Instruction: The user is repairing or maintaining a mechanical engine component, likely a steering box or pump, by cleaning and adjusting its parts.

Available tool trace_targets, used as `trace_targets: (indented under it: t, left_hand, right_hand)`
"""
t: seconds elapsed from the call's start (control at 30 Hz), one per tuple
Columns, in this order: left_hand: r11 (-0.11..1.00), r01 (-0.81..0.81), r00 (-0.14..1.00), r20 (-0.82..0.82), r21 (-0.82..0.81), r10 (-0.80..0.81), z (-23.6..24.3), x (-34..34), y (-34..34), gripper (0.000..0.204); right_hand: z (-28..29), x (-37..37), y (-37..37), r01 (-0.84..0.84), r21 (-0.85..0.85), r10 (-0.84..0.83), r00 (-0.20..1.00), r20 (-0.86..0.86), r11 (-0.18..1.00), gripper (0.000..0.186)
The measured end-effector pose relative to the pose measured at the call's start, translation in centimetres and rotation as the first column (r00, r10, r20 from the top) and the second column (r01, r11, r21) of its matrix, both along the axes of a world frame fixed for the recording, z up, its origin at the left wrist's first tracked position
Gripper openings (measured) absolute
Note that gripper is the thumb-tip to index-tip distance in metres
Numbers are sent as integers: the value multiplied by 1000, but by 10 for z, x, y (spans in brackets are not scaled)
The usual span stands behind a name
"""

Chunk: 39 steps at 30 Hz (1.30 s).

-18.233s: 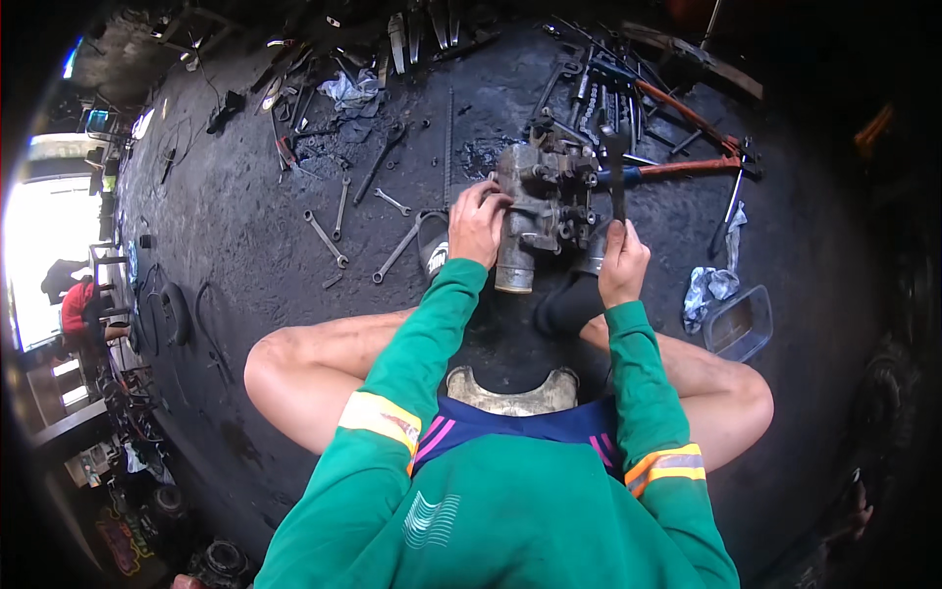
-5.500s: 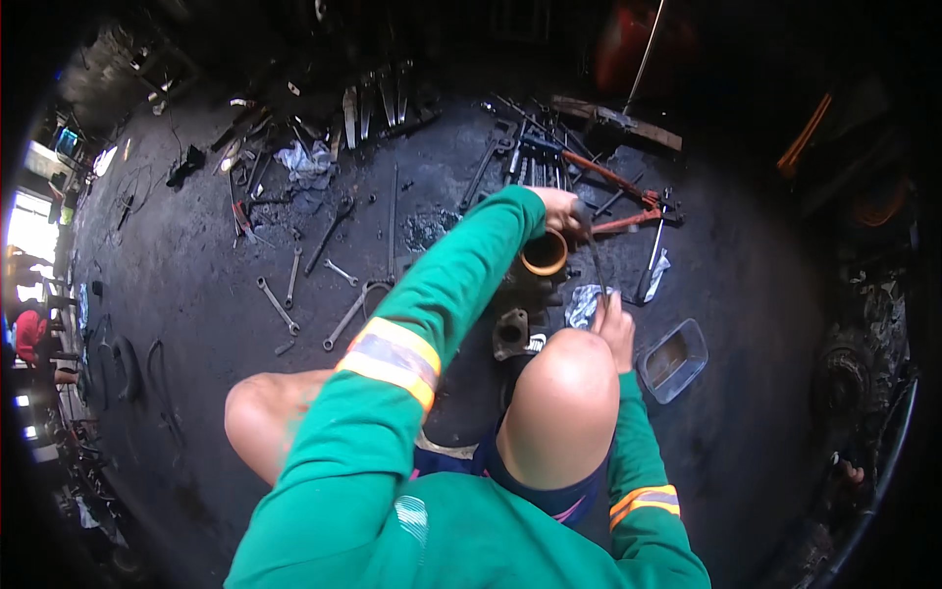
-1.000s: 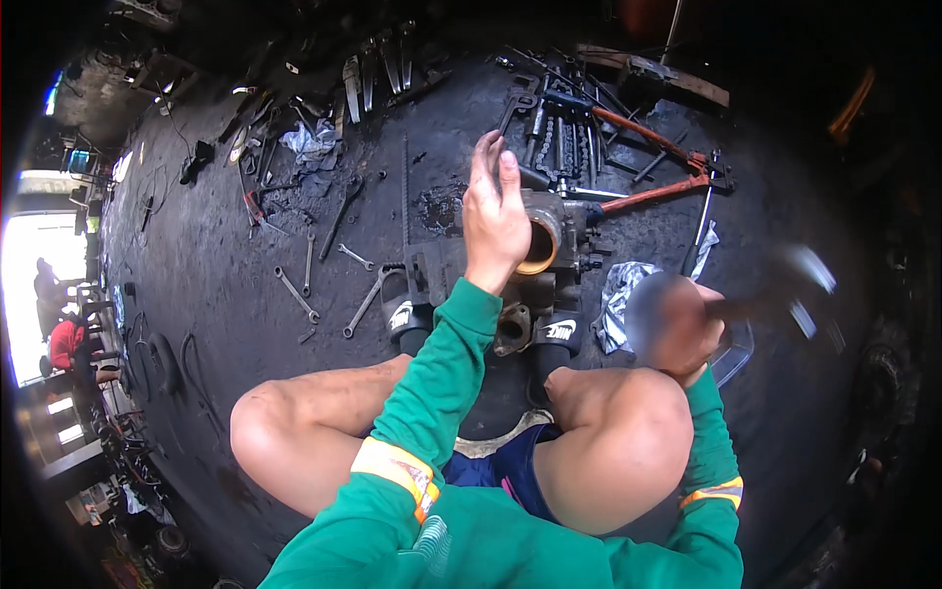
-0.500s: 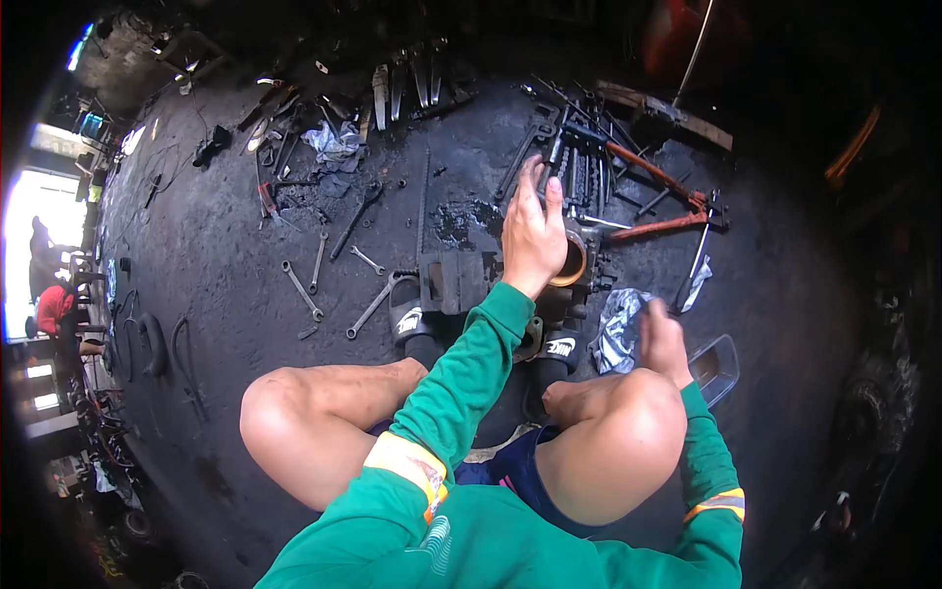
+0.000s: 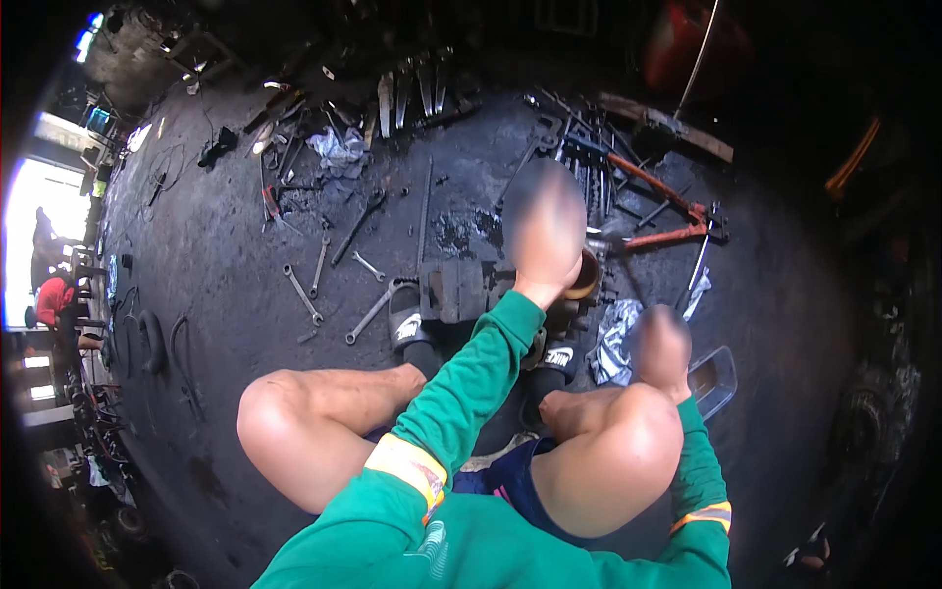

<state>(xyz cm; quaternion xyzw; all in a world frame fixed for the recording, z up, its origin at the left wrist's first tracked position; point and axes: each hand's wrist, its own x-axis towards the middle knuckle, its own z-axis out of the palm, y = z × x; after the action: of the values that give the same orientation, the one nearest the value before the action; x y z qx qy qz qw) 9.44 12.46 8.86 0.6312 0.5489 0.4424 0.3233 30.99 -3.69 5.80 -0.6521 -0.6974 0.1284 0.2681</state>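
My left hand [image 5: 548, 236] is raised over a dark metal assembly between my feet, its fingers smeared by blur. Beneath and beside it are a blocky metal part [image 5: 456, 291] and a round opening with a brownish rim [image 5: 586, 278], partly covered by the hand. My right hand [image 5: 664, 355] is above my right knee, near a crumpled silvery wrapper [image 5: 616, 344] and a clear plastic tray [image 5: 714, 381]. Its fingers are blurred too. A thin dark shape runs from near this hand toward the metal assembly; I cannot tell whether it is held.
Several wrenches, one a combination wrench [image 5: 302, 294], lie on the dark floor to the left. Beyond the assembly are red-handled bolt cutters [image 5: 667, 236], metal bars and a wooden plank [image 5: 667, 126]. A crumpled cloth [image 5: 337, 147] and more tools lie far left. A person [image 5: 54, 297] is at the left edge.
My left hand has shifted slightly right, over part of the round opening. My right hand has moved a little lower. Both hands are more blurred than before.
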Motion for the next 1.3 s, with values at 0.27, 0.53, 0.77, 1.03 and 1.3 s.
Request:
trace_targets:
  t: [0.27,0.53,0.77,1.03,1.3]
  left_hand:
    - [999,-9,996,83,-35,12,1,1,0,48]
    - [998,17,999,43,-64,-14,-1,1,-1,49]
    - [998,19,1000,-9,-57,-20,5,2,-2,43]
    - [791,612,712,453,-26,-536,-12,-21,-1,60]
    - [889,455,740,533,50,-409,-6,-19,-30,73]
  right_hand:
    - [-5,1,7,-26,-197,40,997,68,980,7]
    - [-15,-1,-8,19,197,49,941,-335,980,4]
    - [-89,23,-20,349,-360,-383,924,-25,865,25]
    - [-185,41,-118,682,-550,-632,705,320,482,39]
    - [-225,-10,-65,504,-378,-541,841,12,776,32]
